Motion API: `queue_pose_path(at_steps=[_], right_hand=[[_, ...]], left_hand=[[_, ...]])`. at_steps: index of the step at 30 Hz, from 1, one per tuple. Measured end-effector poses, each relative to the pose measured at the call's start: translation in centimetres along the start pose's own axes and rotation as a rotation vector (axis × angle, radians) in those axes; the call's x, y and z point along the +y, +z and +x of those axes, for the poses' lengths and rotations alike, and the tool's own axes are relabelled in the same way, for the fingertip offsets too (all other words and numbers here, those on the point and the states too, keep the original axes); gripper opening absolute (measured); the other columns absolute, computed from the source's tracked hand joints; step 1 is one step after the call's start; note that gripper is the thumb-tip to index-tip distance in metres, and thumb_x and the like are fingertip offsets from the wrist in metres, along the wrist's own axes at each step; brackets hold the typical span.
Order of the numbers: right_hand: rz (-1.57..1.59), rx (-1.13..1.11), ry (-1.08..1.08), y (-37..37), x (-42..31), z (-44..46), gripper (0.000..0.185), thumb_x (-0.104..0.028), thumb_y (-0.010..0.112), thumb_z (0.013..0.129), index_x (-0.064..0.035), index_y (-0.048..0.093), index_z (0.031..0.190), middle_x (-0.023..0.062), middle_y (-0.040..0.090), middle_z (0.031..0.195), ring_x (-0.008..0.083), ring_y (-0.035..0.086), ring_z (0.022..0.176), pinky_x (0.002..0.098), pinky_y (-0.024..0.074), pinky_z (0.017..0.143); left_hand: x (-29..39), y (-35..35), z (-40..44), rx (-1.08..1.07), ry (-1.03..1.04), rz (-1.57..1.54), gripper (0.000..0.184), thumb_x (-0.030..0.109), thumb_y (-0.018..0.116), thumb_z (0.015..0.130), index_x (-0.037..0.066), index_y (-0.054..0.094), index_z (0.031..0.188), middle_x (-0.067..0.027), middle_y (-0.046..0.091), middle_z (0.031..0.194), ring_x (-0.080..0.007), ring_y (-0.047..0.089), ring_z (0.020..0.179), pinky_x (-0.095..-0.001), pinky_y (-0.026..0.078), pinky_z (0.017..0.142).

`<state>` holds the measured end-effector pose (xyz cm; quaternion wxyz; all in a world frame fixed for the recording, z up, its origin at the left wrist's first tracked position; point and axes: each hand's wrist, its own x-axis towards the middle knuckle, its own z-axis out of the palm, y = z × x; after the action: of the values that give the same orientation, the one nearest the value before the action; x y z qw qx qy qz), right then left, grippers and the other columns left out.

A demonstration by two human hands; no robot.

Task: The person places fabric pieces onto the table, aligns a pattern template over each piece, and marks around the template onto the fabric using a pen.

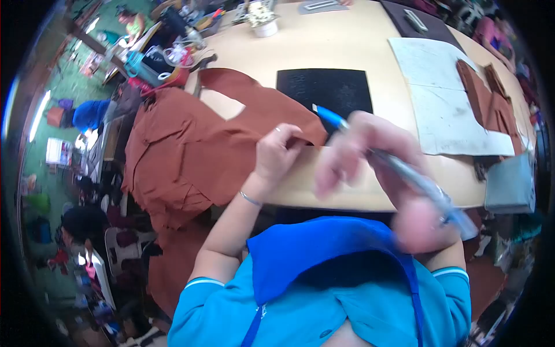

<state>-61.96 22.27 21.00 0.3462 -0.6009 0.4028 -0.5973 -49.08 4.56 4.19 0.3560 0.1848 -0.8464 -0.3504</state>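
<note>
A large brick-brown sheet (179, 139), apparently leather, lies wrinkled over the table's left side and hangs past the front edge. At its right corner rests my left hand (280, 150), fingers curled closed at the edge of the sheet. My right hand (387, 156) is raised above the front of the table, blurred by motion. It grips a slim pen-like tool (425, 185) with a blue front part and a clear, greyish rear; the tool's exact kind is unclear. Beyond the hands lies a black rectangular mat (338, 87), partly behind the blue end of the tool.
White pattern sheets (439, 110) lie at right, with brown pieces (491, 104) on top. A grey box-like object (510, 184) sits at the right edge. A hammer (202, 66), bottles and containers crowd the left. A white pot (265, 26) stands at the back. People sit farther off.
</note>
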Motion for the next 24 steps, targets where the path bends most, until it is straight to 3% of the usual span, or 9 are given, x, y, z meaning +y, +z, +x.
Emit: queue_pose_path(at_steps=[2,4,6,8,11,15,19,21,24], right_hand=[[-0.438,0.025,-0.063,-1.3,2.3,0.1,0.083,-0.062,0.084,0.058,-0.0004,0.057,0.107,0.0142,0.064,0.109,0.0258,0.063,0.099,0.0362,0.0493,0.087],[-0.931,0.175,-0.157,-1.9,6.7,-1.0,0.057,-0.040,0.085,0.065,-0.0078,0.060,0.106,0.0124,0.066,0.098,0.0267,0.064,0.089,0.0356,0.0495,0.077],[-1.138,0.191,-0.165,-2.4,11.1,-3.1,0.043,-0.027,0.078,0.071,-0.0093,0.062,0.107,0.0120,0.067,0.097,0.0268,0.066,0.088,0.0374,0.0507,0.075],[-1.101,0.155,-0.062,-2.8,12.1,-4.9,0.030,-0.011,0.070,0.075,-0.0113,0.065,0.104,0.0099,0.068,0.086,0.0264,0.067,0.082,0.0383,0.0514,0.072],[-1.102,0.212,-0.069,-4.0,9.3,-5.1,0.025,-0.010,0.071,0.073,-0.0109,0.067,0.098,0.0083,0.067,0.078,0.0264,0.067,0.077,0.0374,0.0519,0.070],[-1.140,0.280,-0.129,-6.1,4.3,-4.4,0.023,-0.007,0.073,0.073,-0.0112,0.067,0.094,0.0071,0.064,0.072,0.0257,0.064,0.071,0.0357,0.0505,0.064],[-1.155,0.148,-0.169,-5.8,-0.1,-3.9,0.024,-0.006,0.075,0.071,-0.0100,0.068,0.094,0.0068,0.064,0.071,0.0244,0.064,0.066,0.0335,0.0499,0.061],[-1.118,0.089,-0.225,-5.4,-2.6,-3.4,0.026,-0.004,0.076,0.070,-0.0076,0.069,0.095,0.0076,0.066,0.073,0.0248,0.065,0.064,0.0319,0.0502,0.061],[-1.037,0.107,-0.262,-4.5,-6.6,-3.3,0.025,-0.010,0.077,0.071,-0.0095,0.070,0.095,0.0050,0.063,0.068,0.0216,0.063,0.060,0.0314,0.0495,0.056]], left_hand=[[1.6,1.4,-0.6,-0.078,0.109,-0.033,0.017,0.004,0.072,0.078,0.004,0.064,0.092,-0.0121,0.067,0.084,-0.0250,0.068,0.071,-0.0333,0.054,0.064],[3.4,1.9,-1.2,-0.088,-0.025,-0.173,0.017,0.003,0.071,0.078,0.005,0.064,0.093,-0.0118,0.067,0.083,-0.0255,0.068,0.074,-0.0336,0.054,0.065],[5.1,0.9,-1.5,-0.105,-0.070,-0.176,0.017,0.001,0.070,0.078,0.005,0.063,0.093,-0.0116,0.066,0.084,-0.0263,0.068,0.076,-0.0341,0.053,0.065],[5.9,-0.5,-1.4,-0.119,-0.026,-0.027,0.016,0.000,0.068,0.079,0.004,0.063,0.093,-0.0114,0.065,0.085,-0.0276,0.067,0.077,-0.0350,0.053,0.066],[6.0,-3.0,-2.3,-0.164,0.074,0.256,0.012,0.000,0.064,0.082,0.004,0.062,0.093,-0.0119,0.063,0.087,-0.0299,0.065,0.079,-0.0366,0.052,0.066],[6.6,-6.5,-3.4,-0.153,-0.089,0.313,0.009,0.002,0.058,0.087,0.004,0.062,0.094,-0.0134,0.063,0.089,-0.0328,0.064,0.080,-0.0407,0.051,0.068],[10.0,-9.7,-2.8,-0.086,-0.253,0.263,0.010,-0.002,0.049,0.089,0.001,0.056,0.096,-0.0187,0.061,0.083,-0.0338,0.063,0.071,-0.0390,0.050,0.065],[11.6,-11.3,-2.2,0.000,-0.177,0.287,0.011,-0.002,0.047,0.087,0.001,0.054,0.095,-0.0181,0.054,0.075,-0.0313,0.058,0.062,-0.0364,0.047,0.059],[10.8,-13.2,-2.2,0.140,0.247,0.423,0.010,-0.001,0.054,0.086,0.003,0.056,0.095,-0.0131,0.055,0.075,-0.0277,0.056,0.060,-0.0349,0.046,0.055]])
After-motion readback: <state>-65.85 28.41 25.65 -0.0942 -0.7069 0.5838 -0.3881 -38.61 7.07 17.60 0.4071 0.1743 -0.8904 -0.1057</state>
